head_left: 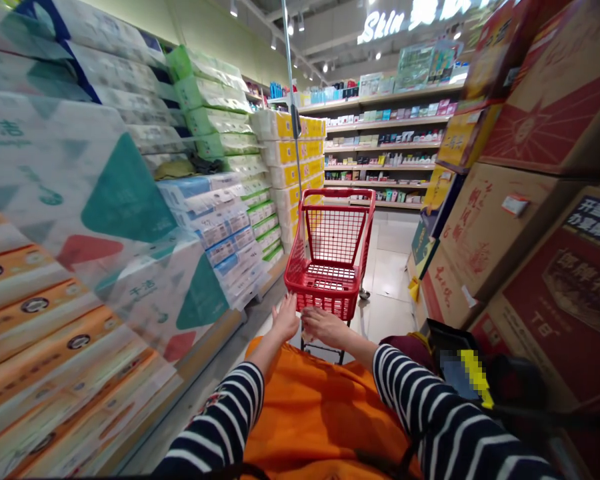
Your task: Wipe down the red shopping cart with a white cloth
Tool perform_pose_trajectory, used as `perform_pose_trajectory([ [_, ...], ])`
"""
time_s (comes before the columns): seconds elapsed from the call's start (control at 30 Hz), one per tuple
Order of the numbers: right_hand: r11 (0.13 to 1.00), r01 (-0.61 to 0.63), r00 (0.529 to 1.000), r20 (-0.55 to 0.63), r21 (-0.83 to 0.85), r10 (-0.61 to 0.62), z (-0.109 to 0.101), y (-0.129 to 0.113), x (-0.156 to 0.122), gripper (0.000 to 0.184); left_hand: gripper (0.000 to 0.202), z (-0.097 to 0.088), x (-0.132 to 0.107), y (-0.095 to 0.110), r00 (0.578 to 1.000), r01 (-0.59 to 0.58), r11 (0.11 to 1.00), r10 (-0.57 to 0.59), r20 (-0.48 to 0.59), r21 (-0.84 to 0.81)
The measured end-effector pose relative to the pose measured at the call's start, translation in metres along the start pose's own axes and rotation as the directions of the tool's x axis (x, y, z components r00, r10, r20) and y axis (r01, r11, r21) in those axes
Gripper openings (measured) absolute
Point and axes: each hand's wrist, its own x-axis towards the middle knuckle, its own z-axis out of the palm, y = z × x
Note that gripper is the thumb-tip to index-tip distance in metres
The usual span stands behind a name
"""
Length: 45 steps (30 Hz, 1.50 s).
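The right hand (pixel 325 327) grips the near rim of a red shopping cart (pixel 336 230); the left hand (pixel 286 319) touches that rim, its grip unclear. Packs of toilet paper (pixel 105 200) stand left of the hands, cardboard boxes (pixel 510 227) right.

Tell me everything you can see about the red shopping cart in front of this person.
The red shopping cart is small and wheeled, with a basket of red mesh, possibly coated wire or plastic, a thicker top rim and a grid floor. Nothing shows inside it. It stands upright on the pale tile floor, with a caster at the far corner and a dark frame below the basket. The person's left hand and right hand rest on its near rim.
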Motion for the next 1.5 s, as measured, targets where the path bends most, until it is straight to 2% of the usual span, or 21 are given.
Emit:
perform_pose_trajectory([
  [0.1,0.999,-0.028,0.987,-0.157,-0.045,0.021,-0.02,0.006,0.011,0.036,0.073,0.0,-0.002,-0.004,0.999,0.01,0.999,-0.008,-0.036,0.038],
  [0.17,0.995,-0.063,0.976,-0.213,-0.071,0.047,-0.024,0.011,0.014,0.039,0.072,0.005,-0.006,-0.006,0.997,0.039,0.994,-0.032,-0.066,0.099],
  [0.23,0.992,-0.069,0.975,-0.216,-0.102,0.046,-0.016,0.013,0.012,0.038,0.072,0.012,-0.012,-0.006,0.997,0.041,0.982,-0.028,-0.069,0.184],
  [0.4,0.981,-0.083,0.983,-0.176,-0.174,0.052,0.021,0.008,-0.012,0.032,0.072,0.039,-0.024,0.0,0.997,-0.057,0.938,0.074,-0.037,0.342],
  [0.47,0.978,-0.075,0.985,-0.166,-0.193,0.043,0.023,0.005,-0.022,0.03,0.073,0.046,-0.026,0.003,0.995,-0.079,0.931,0.092,-0.021,0.355],
  [0.57,0.973,-0.034,0.976,-0.216,-0.226,-0.017,0.005,0.005,-0.034,0.03,0.074,0.049,-0.027,0.008,0.995,-0.083,0.932,0.1,-0.028,0.352],
  [0.67,0.966,-0.079,0.946,-0.324,-0.245,-0.005,-0.02,0.011,-0.042,0.038,0.077,0.048,-0.026,0.016,0.992,-0.071,0.933,0.103,-0.073,0.351],
  [0.73,0.963,-0.11,0.935,-0.354,-0.247,0.016,-0.024,0.016,-0.046,0.04,0.078,0.048,-0.025,0.021,0.989,-0.076,0.934,0.115,-0.093,0.349],
  [0.8,0.962,-0.109,0.942,-0.336,-0.251,0.019,-0.015,0.02,-0.05,0.038,0.076,0.052,-0.026,0.026,0.985,-0.1,0.933,0.14,-0.096,0.345],
  [0.87,0.962,-0.112,0.956,-0.292,-0.251,0.035,0.003,0.019,-0.056,0.035,0.074,0.057,-0.027,0.028,0.982,-0.137,0.929,0.172,-0.074,0.343],
  [0.93,0.963,-0.121,0.97,-0.235,-0.242,0.062,0.022,0.015,-0.063,0.031,0.074,0.063,-0.029,0.029,0.98,-0.171,0.924,0.195,-0.035,0.343],
  [1.0,0.968,-0.11,0.981,-0.179,-0.227,0.069,0.032,0.008,-0.069,0.027,0.074,0.066,-0.032,0.028,0.979,-0.189,0.92,0.202,-0.003,0.343],
  [1.07,0.972,-0.086,0.985,-0.164,-0.217,0.05,0.026,0.002,-0.074,0.026,0.074,0.066,-0.034,0.028,0.979,-0.194,0.919,0.202,0.011,0.344],
  [1.13,0.971,-0.086,0.978,-0.207,-0.222,0.039,0.007,0.001,-0.077,0.03,0.074,0.063,-0.035,0.03,0.98,-0.19,0.919,0.199,0.009,0.344],
  [1.23,0.961,-0.15,0.952,-0.295,-0.233,0.078,-0.025,0.01,-0.076,0.04,0.076,0.057,-0.036,0.038,0.978,-0.192,0.919,0.206,-0.004,0.345],
  [1.3,0.956,-0.181,0.946,-0.308,-0.232,0.104,-0.033,0.018,-0.077,0.042,0.075,0.056,-0.035,0.043,0.977,-0.194,0.92,0.213,-0.017,0.34],
  [1.4,0.962,-0.157,0.964,-0.247,-0.221,0.101,-0.017,0.022,-0.082,0.037,0.073,0.057,-0.034,0.044,0.975,-0.201,0.926,0.221,-0.03,0.32],
  [1.5,0.972,-0.127,0.982,-0.164,-0.197,0.095,0.005,0.013,-0.084,0.03,0.071,0.06,-0.034,0.038,0.975,-0.203,0.932,0.22,-0.021,0.3],
])
